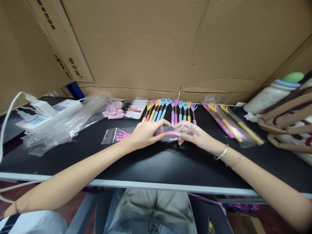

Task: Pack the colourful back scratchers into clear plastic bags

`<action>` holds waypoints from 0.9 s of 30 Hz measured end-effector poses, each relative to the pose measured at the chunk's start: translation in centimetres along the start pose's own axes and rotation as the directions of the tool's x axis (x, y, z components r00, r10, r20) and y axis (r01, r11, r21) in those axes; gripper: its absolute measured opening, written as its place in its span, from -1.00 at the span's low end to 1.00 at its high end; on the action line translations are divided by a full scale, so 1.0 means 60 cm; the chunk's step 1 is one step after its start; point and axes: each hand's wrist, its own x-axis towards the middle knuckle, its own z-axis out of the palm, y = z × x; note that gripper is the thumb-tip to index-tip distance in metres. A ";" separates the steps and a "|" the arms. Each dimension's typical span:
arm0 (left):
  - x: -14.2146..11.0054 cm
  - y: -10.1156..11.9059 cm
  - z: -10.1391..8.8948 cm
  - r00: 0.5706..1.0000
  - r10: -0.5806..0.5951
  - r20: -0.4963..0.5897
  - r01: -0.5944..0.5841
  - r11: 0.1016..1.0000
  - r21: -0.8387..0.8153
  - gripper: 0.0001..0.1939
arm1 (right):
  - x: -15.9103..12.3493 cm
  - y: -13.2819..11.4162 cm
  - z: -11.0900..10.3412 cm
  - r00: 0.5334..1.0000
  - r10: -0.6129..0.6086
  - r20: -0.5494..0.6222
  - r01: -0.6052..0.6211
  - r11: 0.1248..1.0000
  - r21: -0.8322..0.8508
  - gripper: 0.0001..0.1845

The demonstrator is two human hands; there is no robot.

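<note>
A pink back scratcher (122, 135) lies sideways in a clear plastic bag (109, 136), its claw end to the left. My left hand (146, 132) is closed round the middle of it, thumb and fingers pinching the bagged handle. At the handle end, my right hand (188, 131) grips the bag, with plastic covering part of the fingers. Just behind both hands lies a row of back scratchers (159, 112) in yellow, pink, blue and purple, claws pointing away from me; the hands hide some of their handles.
Bagged back scratchers (229, 125) lie at the right, near a white bottle (266, 96) and a brown-trimmed bag (287, 120). Clear plastic bags (65, 126), a power strip (51, 113), pink cards (113, 110) and a white phone-like object (136, 109) are at the left. Cardboard (146, 45) walls the back.
</note>
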 end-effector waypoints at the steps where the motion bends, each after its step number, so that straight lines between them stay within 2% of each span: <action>1: 0.000 0.001 -0.002 1.000 -0.003 0.001 0.003 1.000 -0.007 -0.70 | 0.000 0.000 -0.001 1.000 -0.003 0.001 0.003 1.000 -0.006 -0.51; 12: 0.002 0.001 -0.008 0.999 -0.008 0.052 0.011 0.998 -0.054 -0.69 | 0.001 -0.001 0.002 1.000 0.024 -0.002 -0.024 0.999 0.029 -0.48; 17: 0.003 0.001 -0.007 0.996 -0.007 0.090 0.017 0.993 -0.116 -0.68 | -0.001 0.004 0.000 0.999 0.038 -0.005 -0.038 0.999 0.027 -0.53; 27: 0.000 -0.005 0.002 0.998 0.053 0.021 -0.052 0.997 -0.056 -0.67 | -0.002 0.013 -0.001 0.998 0.053 0.018 -0.054 0.997 0.061 -0.58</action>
